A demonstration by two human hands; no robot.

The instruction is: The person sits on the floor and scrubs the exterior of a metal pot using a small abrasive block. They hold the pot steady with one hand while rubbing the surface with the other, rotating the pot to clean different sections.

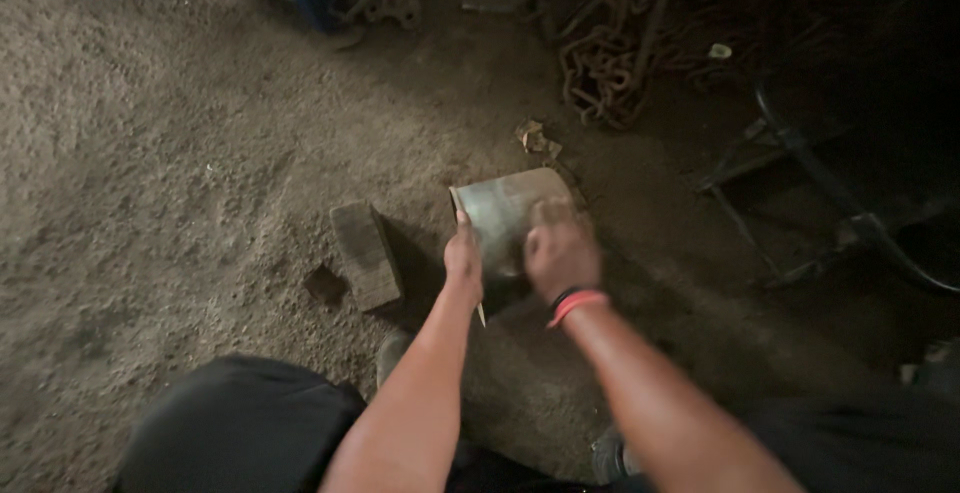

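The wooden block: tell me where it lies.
The wooden block lies on the dirt floor at centre-left of the head view, just left of the left hand.

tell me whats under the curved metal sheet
Packed dirt floor shows around the curved metal sheet. Directly beneath is covered by the sheet, left hand and right hand.

Single view, head-mounted. Camera looks steeply down and slightly forward from above the person's knees onto the dirt floor [150, 153]. Close range: both forearms enter from the bottom edge. Top of frame reaches a rusty chain [600, 73].
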